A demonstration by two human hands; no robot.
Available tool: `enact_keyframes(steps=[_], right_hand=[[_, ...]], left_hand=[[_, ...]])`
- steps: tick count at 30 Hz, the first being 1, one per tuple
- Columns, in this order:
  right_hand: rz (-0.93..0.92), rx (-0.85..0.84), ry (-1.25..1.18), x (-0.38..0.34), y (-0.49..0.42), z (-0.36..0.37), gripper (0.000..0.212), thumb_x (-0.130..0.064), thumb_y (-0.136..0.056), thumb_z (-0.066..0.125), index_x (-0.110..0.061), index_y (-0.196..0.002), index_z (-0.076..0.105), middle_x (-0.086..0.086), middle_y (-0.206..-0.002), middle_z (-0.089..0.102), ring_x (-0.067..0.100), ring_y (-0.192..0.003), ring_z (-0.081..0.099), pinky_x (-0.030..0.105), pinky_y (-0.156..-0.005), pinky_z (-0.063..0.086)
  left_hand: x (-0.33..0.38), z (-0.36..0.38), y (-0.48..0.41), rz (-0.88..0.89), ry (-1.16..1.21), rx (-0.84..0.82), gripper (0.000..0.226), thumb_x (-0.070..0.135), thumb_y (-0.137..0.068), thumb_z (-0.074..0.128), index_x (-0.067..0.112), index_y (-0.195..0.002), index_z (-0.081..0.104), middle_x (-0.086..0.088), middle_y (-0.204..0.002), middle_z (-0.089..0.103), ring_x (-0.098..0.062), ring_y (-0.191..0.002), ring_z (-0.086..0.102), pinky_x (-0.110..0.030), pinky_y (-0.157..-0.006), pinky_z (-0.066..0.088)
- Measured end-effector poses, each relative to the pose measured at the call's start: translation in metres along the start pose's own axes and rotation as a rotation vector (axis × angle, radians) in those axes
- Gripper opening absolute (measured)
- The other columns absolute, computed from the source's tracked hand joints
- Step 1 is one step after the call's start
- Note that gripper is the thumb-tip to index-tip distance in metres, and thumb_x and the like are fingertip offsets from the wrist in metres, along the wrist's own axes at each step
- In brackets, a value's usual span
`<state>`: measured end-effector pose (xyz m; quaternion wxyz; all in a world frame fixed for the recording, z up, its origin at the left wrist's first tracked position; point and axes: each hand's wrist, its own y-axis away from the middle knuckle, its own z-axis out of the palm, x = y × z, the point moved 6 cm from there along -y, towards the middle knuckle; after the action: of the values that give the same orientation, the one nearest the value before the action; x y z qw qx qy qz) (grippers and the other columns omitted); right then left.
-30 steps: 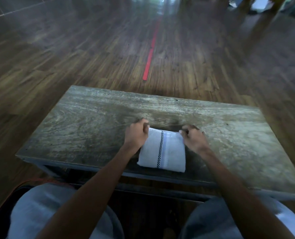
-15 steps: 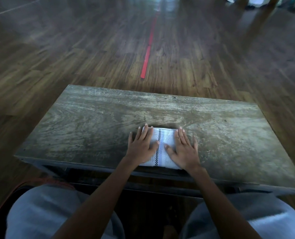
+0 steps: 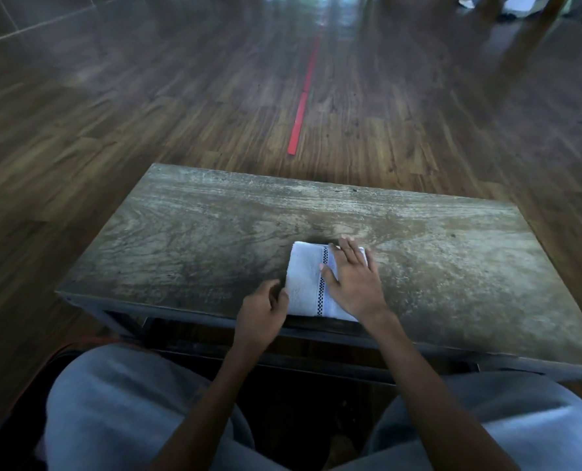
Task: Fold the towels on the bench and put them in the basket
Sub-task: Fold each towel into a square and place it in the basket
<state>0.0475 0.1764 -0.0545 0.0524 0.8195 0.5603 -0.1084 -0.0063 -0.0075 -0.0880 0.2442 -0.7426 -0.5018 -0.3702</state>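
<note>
A small white towel (image 3: 305, 283) with a black checkered stripe lies folded into a compact rectangle at the near edge of the wooden bench (image 3: 181, 239). My right hand (image 3: 352, 280) lies flat on the towel's right half, fingers straight and pointing away from me. My left hand (image 3: 264, 311) sits at the towel's near-left edge, its fingers curled against that edge. No basket is in view.
The weathered bench top stretches wide to the left and right of the towel. Beyond it, a red tape line (image 3: 301, 110) runs along the dark wooden floor. My knees in grey trousers (image 3: 123, 402) fill the bottom, with an orange-edged dark shape (image 3: 50, 360) beside the left knee.
My left hand has come off the top of the towel, drawn back to its near-left edge and curled. My right hand has slid further onto the towel and stays flat.
</note>
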Motion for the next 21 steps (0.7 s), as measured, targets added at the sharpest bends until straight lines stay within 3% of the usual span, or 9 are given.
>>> enact_keyframes(steps=[4, 7, 10, 13, 17, 21], right_hand=[[-0.01, -0.138, 0.069, -0.008, 0.006, 0.033, 0.091, -0.075, -0.079, -0.007, -0.023, -0.152, 0.006, 0.004, -0.16, -0.004, 0.018, -0.147, -0.01, 0.044, -0.118, -0.009], [-0.027, -0.157, 0.112, -0.005, 0.007, 0.039, 0.096, -0.073, -0.07, -0.016, -0.024, -0.152, -0.001, 0.003, -0.16, -0.01, 0.017, -0.146, -0.014, 0.044, -0.117, -0.011], [-0.071, -0.176, 0.109, -0.004, 0.01, 0.037, 0.093, -0.073, -0.072, -0.013, -0.025, -0.151, -0.003, 0.001, -0.159, -0.012, 0.015, -0.145, -0.016, 0.042, -0.117, -0.012], [-0.084, -0.164, 0.114, -0.003, 0.012, 0.037, 0.094, -0.074, -0.071, -0.015, -0.026, -0.152, -0.002, 0.0, -0.16, -0.011, 0.014, -0.146, -0.015, 0.041, -0.118, -0.011], [-0.087, -0.146, 0.095, -0.002, 0.01, 0.038, 0.097, -0.076, -0.071, -0.017, -0.026, -0.152, 0.002, -0.001, -0.16, -0.008, 0.013, -0.146, -0.012, 0.042, -0.118, -0.009], [-0.075, -0.142, 0.084, -0.003, 0.013, 0.036, 0.09, -0.074, -0.075, -0.009, -0.027, -0.152, 0.004, -0.002, -0.16, -0.007, 0.012, -0.146, -0.012, 0.041, -0.118, -0.009]], left_hand=[[0.001, 0.012, 0.008, -0.037, 0.127, -0.144, 0.031, 0.026, -0.09, 0.062, 0.013, -0.118, 0.061, 0.003, -0.074, 0.062, 0.001, -0.054, 0.055, -0.011, -0.054, 0.039], [-0.008, 0.022, 0.013, -0.194, 0.412, -0.248, 0.024, 0.017, -0.088, 0.065, 0.005, -0.107, 0.058, -0.007, -0.072, 0.062, -0.008, -0.036, 0.047, -0.021, -0.038, 0.037], [-0.01, 0.025, 0.023, -0.263, 0.536, -0.354, 0.023, 0.02, -0.089, 0.065, 0.003, -0.102, 0.058, -0.012, -0.071, 0.061, -0.012, -0.036, 0.046, -0.018, -0.036, 0.033], [-0.007, 0.028, 0.032, -0.175, 0.512, -0.487, 0.023, 0.024, -0.091, 0.063, 0.014, -0.11, 0.058, -0.002, -0.057, 0.057, -0.016, -0.04, 0.054, -0.019, -0.037, 0.036], [-0.012, 0.028, 0.036, -0.17, 0.536, -0.493, 0.025, 0.027, -0.091, 0.062, 0.01, -0.108, 0.056, -0.01, -0.062, 0.058, -0.021, -0.044, 0.058, -0.024, -0.042, 0.041], [-0.01, 0.029, 0.037, -0.175, 0.499, -0.525, 0.028, 0.026, -0.09, 0.063, 0.005, -0.105, 0.052, 0.001, -0.057, 0.061, -0.02, -0.044, 0.059, -0.023, -0.041, 0.041]])
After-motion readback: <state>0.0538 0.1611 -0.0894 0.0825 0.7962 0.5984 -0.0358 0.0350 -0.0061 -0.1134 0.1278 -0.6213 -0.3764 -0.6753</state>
